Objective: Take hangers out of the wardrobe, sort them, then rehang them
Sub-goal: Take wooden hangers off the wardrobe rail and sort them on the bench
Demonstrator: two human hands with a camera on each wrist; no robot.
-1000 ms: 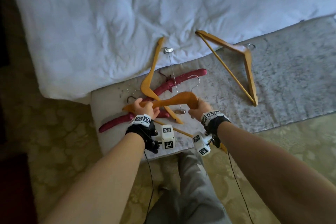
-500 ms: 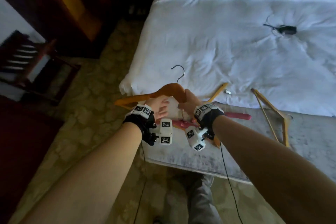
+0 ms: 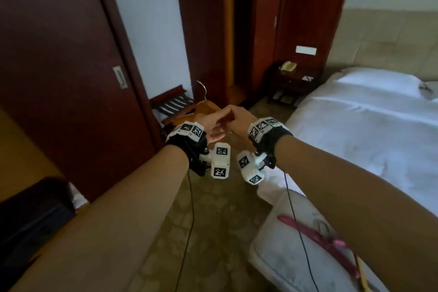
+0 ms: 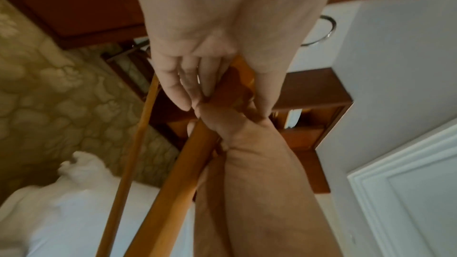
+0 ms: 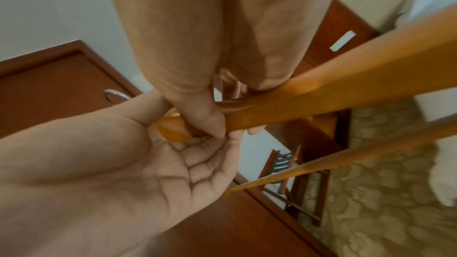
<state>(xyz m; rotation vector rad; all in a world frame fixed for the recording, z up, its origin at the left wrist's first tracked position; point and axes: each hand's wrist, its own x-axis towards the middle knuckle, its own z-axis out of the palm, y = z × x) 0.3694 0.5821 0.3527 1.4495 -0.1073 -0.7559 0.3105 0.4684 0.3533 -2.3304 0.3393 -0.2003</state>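
Observation:
Both hands meet at chest height on one wooden hanger [image 3: 205,106], whose metal hook [image 3: 202,91] points up. My left hand [image 3: 205,124] pinches the hanger's middle [image 4: 235,87] between thumb and straight fingers [image 4: 181,87]. Just to its right, my right hand [image 3: 238,116] grips the hanger's shoulder [image 5: 321,89], with the thumb [image 5: 205,116] over the front. The lower bar [image 5: 346,157] runs below the shoulder. A pink hanger [image 3: 320,242] lies on the grey bench [image 3: 279,263] at the lower right. The dark red wardrobe door [image 3: 71,66] stands to the left.
A luggage rack [image 3: 169,102] stands on the floor beyond my hands. Behind it a narrow opening [image 3: 233,31] shows between red wooden panels. A nightstand with a phone [image 3: 288,66] and the white bed [image 3: 367,130] fill the right side. Patterned carpet [image 3: 213,220] lies ahead.
Both hands have lifted the wooden hanger off the bench and carried it along. The view has swung from the bed to the wardrobe side of the room.

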